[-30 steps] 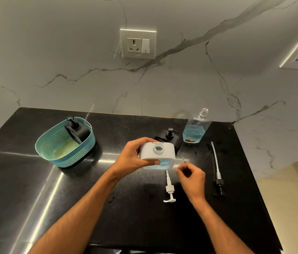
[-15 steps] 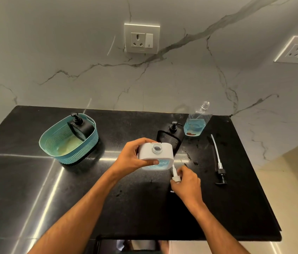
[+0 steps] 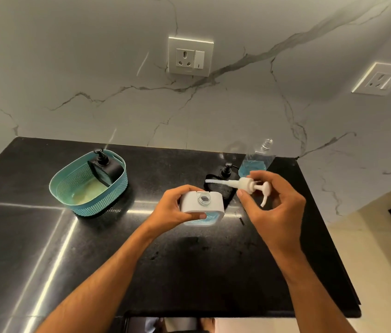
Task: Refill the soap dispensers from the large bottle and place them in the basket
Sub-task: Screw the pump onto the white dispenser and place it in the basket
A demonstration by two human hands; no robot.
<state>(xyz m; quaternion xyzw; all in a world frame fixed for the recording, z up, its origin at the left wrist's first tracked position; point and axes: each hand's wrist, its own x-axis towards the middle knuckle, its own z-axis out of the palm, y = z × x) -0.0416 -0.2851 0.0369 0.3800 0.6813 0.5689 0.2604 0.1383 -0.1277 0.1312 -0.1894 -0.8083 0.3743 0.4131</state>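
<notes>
The white soap dispenser [image 3: 202, 205] stands on the black counter [image 3: 93, 248], its round mouth open at the top and blue liquid showing through its front, and we hold it with our left hand [image 3: 174, 210], fingers [image 3: 189, 188] curled behind it and thumb pressed on its front. Our right hand [image 3: 273, 203] pinches the white pump [image 3: 245, 185] by its collar, holding it above and just right of the dispenser, its tube pointing left. Behind it stands a black dispenser [image 3: 221, 185] with its pump on, and beside that the large clear bottle [image 3: 255, 159], uncapped, with blue soap low inside. Another black dispenser [image 3: 105, 169] leans in the teal basket [image 3: 81, 188] at the left.
</notes>
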